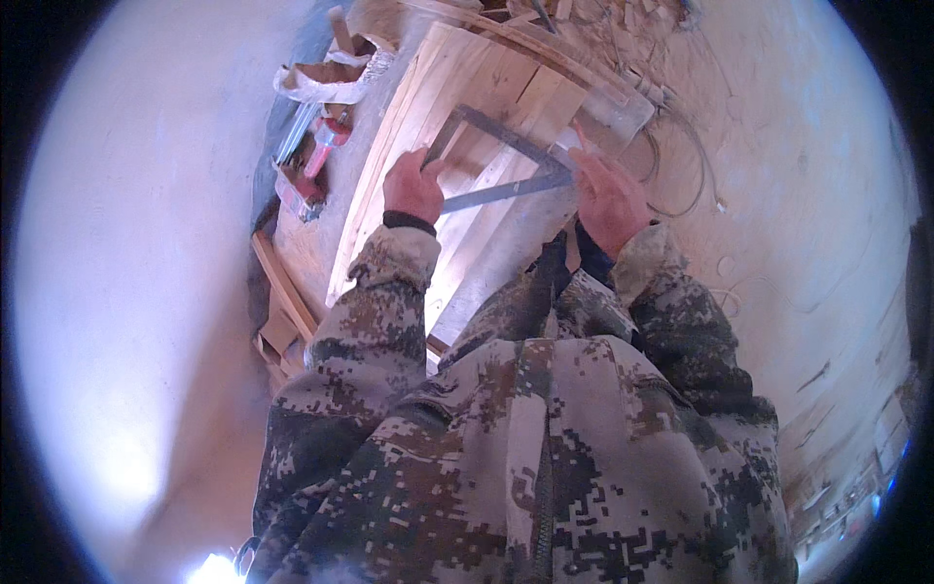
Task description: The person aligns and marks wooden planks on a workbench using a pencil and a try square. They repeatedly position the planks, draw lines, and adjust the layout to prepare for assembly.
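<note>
Wooden boards (486,73) lie side by side in front of me, their grain running away from me. Over them is a grey metal measuring square (511,139), made of flat straight bars that meet at corners. My left hand (413,187) is closed around the square's left bar. My right hand (611,200) is near its right corner, fingers pinched together. A thin reddish stick, like a pencil (580,132), pokes up from the right hand's fingertips. Whether that hand also touches the square is hard to tell.
Left of the boards lie a red power tool (329,136) and a torn white bag (326,86). Wood strips (282,282) lean nearer me on the left. A cable (702,170) curls across the floor at right, with wood scraps (637,19) at the far end.
</note>
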Motion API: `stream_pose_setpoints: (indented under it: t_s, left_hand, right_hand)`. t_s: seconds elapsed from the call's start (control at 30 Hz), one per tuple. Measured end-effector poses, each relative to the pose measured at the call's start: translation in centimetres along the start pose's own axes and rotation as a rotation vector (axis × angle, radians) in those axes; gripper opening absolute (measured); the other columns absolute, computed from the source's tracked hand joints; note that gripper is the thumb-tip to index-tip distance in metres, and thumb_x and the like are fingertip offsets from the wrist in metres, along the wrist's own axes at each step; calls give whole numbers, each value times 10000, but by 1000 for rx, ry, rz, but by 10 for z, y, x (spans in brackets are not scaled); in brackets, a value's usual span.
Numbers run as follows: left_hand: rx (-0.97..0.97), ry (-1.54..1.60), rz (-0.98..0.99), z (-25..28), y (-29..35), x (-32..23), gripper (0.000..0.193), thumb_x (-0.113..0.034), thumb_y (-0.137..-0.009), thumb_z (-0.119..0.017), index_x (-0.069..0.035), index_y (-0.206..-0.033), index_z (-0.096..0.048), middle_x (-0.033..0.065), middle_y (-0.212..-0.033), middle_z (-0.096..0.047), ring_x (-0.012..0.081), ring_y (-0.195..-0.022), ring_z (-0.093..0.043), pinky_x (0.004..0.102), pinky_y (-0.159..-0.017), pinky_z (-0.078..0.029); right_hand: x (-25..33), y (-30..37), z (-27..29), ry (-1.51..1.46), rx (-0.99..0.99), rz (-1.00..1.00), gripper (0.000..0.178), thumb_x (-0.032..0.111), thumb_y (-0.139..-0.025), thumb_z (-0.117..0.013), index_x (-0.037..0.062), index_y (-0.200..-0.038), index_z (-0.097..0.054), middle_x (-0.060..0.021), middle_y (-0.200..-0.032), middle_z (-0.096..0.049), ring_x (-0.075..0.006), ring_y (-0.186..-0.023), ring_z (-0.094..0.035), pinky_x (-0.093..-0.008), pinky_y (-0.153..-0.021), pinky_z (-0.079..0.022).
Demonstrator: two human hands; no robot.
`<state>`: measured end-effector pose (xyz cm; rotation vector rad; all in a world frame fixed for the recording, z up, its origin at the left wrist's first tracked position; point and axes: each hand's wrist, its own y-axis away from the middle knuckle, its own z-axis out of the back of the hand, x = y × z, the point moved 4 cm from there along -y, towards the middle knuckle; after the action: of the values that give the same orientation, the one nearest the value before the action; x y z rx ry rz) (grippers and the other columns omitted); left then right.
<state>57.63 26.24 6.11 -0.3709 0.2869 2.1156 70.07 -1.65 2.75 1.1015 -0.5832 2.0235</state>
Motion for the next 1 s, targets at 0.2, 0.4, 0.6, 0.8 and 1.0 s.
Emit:
stream_pose_setpoints:
  t_s: [0.2, 0.4, 0.6, 0.8, 1.0]
  left_hand:
    - [-28, 175, 172, 26, 103, -9, 305, -196, -895, -683, 38, -1090, -701, 240, -1013, -714, 399, -971, -695, 436, -871, -535]
    - [24, 265, 184, -4, 174, 1, 307, -220, -908, -700, 23, -1096, -709, 206, -999, -678, 362, -917, -667, 428, -807, -531]
    - [-252, 91, 258, 4, 221, 77, 445, -231, -860, -743, -62, -1261, -649, 178, -1300, -582, 369, -1252, -505, 493, -1043, -444]
    - [-189, -170, 304, 20, 302, 220, 579, -163, -752, -770, -104, -1295, -578, 160, -1469, -441, 396, -1382, -374, 595, -1135, -314]
    - [-207, -203, 238, 39, 332, 301, 663, -226, -702, -798, -169, -1322, -572, 138, -1392, -484, 364, -1358, -399, 572, -1157, -289]
  right_hand:
    - [38, 31, -26, -21, 237, -24, 283, 146, -961, -583, 48, -1218, -650, -210, -1082, -686, -421, -949, -657, -478, -801, -525]
    - [-7, 88, -60, -111, 459, -258, 308, 238, -964, -614, 42, -1198, -654, -224, -1098, -687, -394, -1001, -660, -455, -859, -517]
    - [-53, 111, -29, -74, 255, -252, 294, 178, -934, -587, -12, -1135, -685, -76, -794, -645, -194, -707, -586, -360, -644, -482]
    - [-30, 172, -50, 3, 119, -408, 223, 212, -975, -601, 0, -1003, -662, -42, -690, -581, -146, -627, -536, -314, -598, -451]
    - [18, 174, -114, 14, 132, -362, 142, 168, -983, -626, 27, -968, -640, -31, -674, -593, -106, -622, -546, -278, -571, -449]
